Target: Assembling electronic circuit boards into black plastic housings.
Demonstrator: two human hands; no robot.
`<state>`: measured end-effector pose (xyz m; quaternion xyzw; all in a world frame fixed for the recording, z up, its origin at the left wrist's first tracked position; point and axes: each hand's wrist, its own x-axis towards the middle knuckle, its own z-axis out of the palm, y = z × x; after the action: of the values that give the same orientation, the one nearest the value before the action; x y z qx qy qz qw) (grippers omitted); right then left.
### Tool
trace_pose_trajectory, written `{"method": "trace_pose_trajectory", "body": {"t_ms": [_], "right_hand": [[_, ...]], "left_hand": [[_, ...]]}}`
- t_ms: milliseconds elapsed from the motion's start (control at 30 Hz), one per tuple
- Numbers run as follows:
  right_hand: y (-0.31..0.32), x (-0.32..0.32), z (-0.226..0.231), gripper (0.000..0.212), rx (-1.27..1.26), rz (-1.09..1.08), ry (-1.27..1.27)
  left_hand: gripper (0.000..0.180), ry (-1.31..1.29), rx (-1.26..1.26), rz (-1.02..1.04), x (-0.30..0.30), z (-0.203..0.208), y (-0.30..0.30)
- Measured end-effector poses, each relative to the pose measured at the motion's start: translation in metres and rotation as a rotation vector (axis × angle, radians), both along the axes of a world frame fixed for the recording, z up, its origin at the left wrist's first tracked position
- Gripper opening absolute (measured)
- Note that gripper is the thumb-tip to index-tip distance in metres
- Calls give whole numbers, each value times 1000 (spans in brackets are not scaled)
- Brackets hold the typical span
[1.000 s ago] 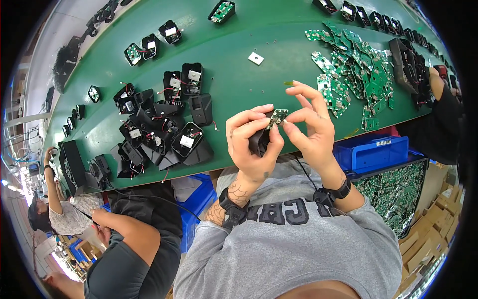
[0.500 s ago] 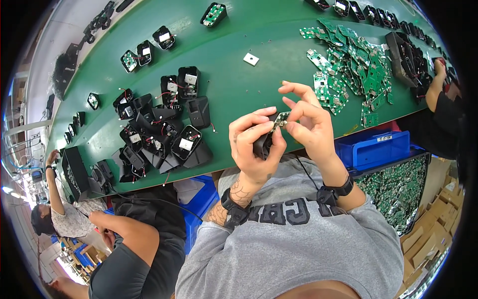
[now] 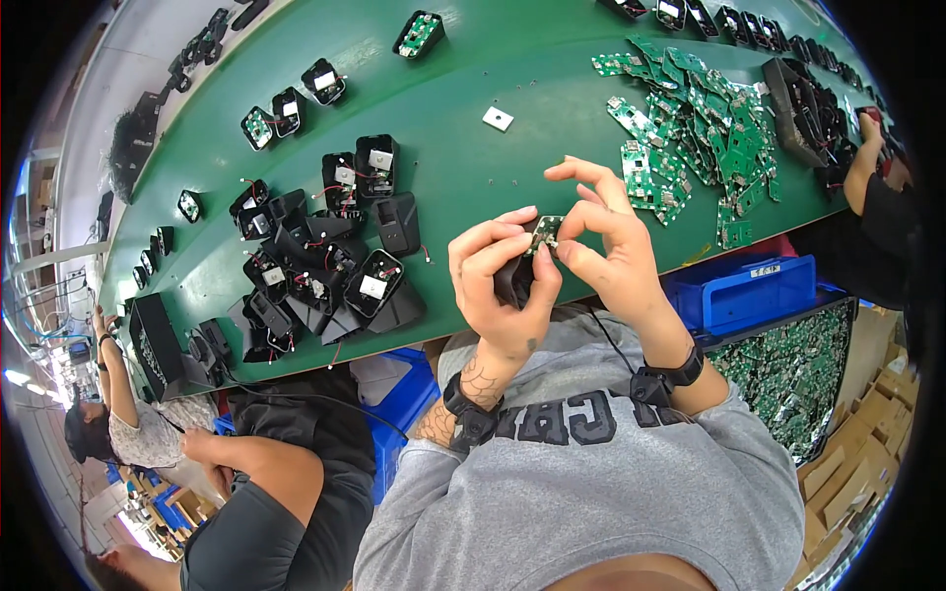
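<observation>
Wrapped around a black plastic housing [image 3: 513, 283], my left hand [image 3: 500, 271] holds it above the table's near edge. A small green circuit board [image 3: 547, 233] sits at the top of that housing, between my two hands. My right hand [image 3: 611, 241] pinches at the board's right side with thumb and index finger, its other fingers raised. A heap of green circuit boards [image 3: 705, 133] lies to the right on the green table [image 3: 453, 128]. To the left is a pile of black housings [image 3: 315, 246], some with white blocks and thin wires inside.
A white square piece [image 3: 498, 119] and several tiny screws lie mid-table. Blue bins [image 3: 739, 295] hang at the near edge, beside a tray of boards [image 3: 788, 374]. Black housings line the far side. Co-workers sit left [image 3: 256, 492] and right [image 3: 877, 217].
The board and housing have turned slightly in my hands, so the board's face shows more. Both hands have shifted a little to the left.
</observation>
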<state>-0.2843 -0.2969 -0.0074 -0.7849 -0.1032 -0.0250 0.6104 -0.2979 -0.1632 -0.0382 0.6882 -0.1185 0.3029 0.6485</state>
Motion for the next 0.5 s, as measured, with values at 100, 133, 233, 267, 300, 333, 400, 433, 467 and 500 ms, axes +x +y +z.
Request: {"method": "trace_pose_trajectory", "body": {"t_ms": [100, 133, 233, 267, 300, 333, 400, 433, 467, 500], "right_hand": [[0, -1, -4, 5, 98, -10, 38], [0, -2, -8, 5, 149, -24, 50], [1, -2, -10, 5, 191, -32, 76], [1, -3, -9, 6, 183, -23, 91], [3, -3, -10, 6, 184, -23, 91], [4, -5, -13, 5, 189, -65, 60], [7, -5, -15, 4, 195, -105, 29], [10, -6, -14, 3, 334, -72, 66], [12, -6, -14, 3, 472, -39, 104], [12, -8, -13, 3, 472, -37, 105]], "left_hand": [[32, -71, 117, 4, -1, 2, 1], [31, -95, 184, -6, -1, 2, 2], [30, -124, 232, 9, 0, 2, 2], [30, -125, 232, 8, 0, 1, 2], [30, -139, 267, 16, -1, 0, 3], [31, -153, 300, 24, -1, 0, 3], [31, -165, 295, 29, -2, 0, 2], [31, -178, 290, 34, -2, 0, 2], [31, -176, 290, 35, -3, -1, 2], [31, -178, 281, 43, -4, -1, 2]]}}
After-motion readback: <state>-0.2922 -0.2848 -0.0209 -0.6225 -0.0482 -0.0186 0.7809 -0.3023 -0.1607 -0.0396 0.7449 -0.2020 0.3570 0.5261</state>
